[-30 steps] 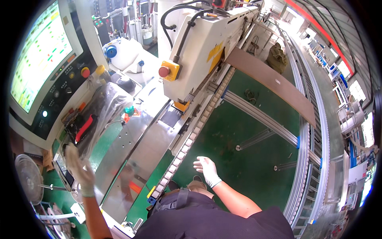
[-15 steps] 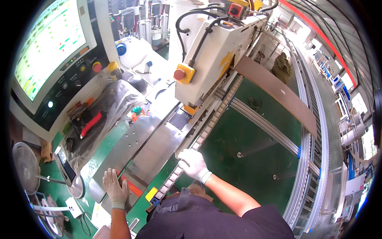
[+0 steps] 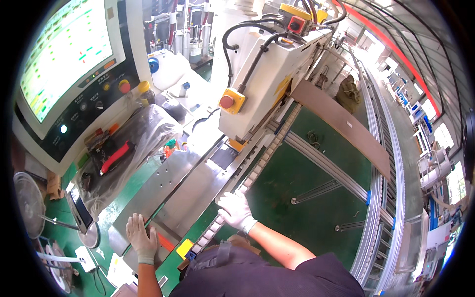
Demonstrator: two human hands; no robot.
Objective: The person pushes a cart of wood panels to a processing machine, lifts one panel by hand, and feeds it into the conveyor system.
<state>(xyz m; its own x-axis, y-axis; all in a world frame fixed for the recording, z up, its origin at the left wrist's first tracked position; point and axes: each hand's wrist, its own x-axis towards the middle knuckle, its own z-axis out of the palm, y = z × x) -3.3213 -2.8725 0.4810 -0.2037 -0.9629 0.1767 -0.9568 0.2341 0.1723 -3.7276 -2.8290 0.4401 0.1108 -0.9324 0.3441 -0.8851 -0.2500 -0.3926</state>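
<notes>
My left hand, in a pale work glove, lies with its fingers stretched out on the near end of the steel machine bed. My right hand, gloved as well, rests across the roller track that runs along the bed's right edge. Its fingers point left over the rollers and lie apart, with nothing visible held in them; the undersides are hidden. Just right of my left hand is an orange-red strip. A yellow block caps the track's near end.
Ahead stands a white machine head with a red stop button. At left are a lit control panel and a plastic-covered surface holding a red-handled tool. A brown board spans to the aluminium rails at right.
The view has shifted slightly. My right hand lies a little flatter over the roller track, its fingers more spread. My left hand keeps its place on the machine bed.
</notes>
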